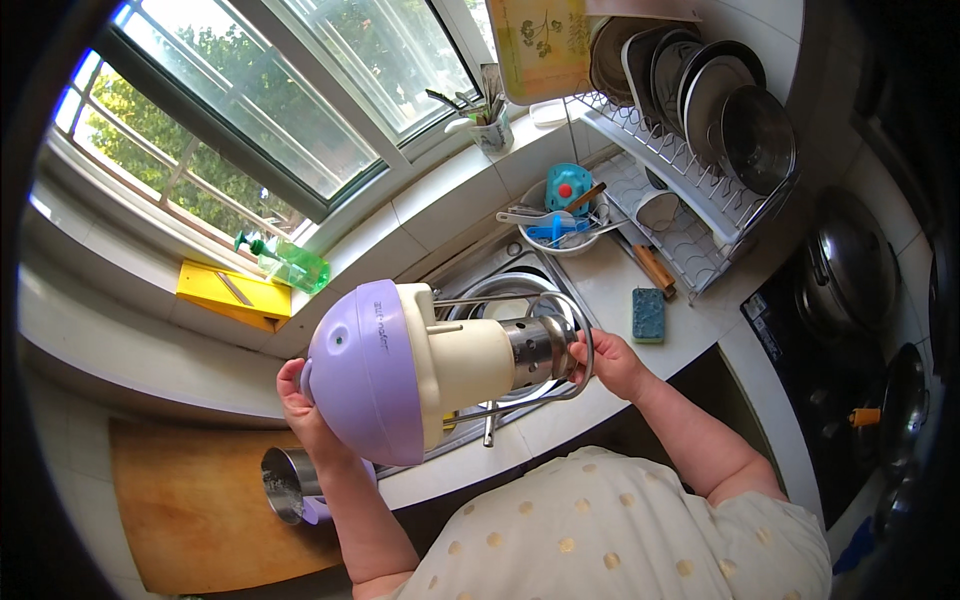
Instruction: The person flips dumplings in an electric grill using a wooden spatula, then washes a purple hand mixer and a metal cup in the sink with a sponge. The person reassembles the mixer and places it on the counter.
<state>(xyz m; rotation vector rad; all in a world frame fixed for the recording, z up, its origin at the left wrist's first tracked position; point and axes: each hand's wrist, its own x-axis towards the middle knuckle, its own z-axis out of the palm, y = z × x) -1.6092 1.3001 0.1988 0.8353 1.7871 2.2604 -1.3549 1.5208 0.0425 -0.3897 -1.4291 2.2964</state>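
Observation:
A soymilk maker's motor head (472, 352), with a lilac dome and a cream body, is held on its side above the sink. My left hand (300, 397) grips the small handle at the top of the dome. At the other end, my right hand (604, 360) has its fingers on the perforated steel guard, inside the looped metal heating tube (587, 352). A steel jug (289, 484) with a lilac handle stands below my left forearm, partly hidden by it. Behind the motor head, the sink (517, 259) holds a round metal basin (510, 285), mostly covered from sight.
A dish rack (652, 161) of plates and bowls stands at the back right, beside a white bowl of utensils (559, 244). A sponge (648, 315) lies near my right hand. At left are a wooden board (202, 510), a yellow slicer (232, 292) and a green pump bottle (296, 264).

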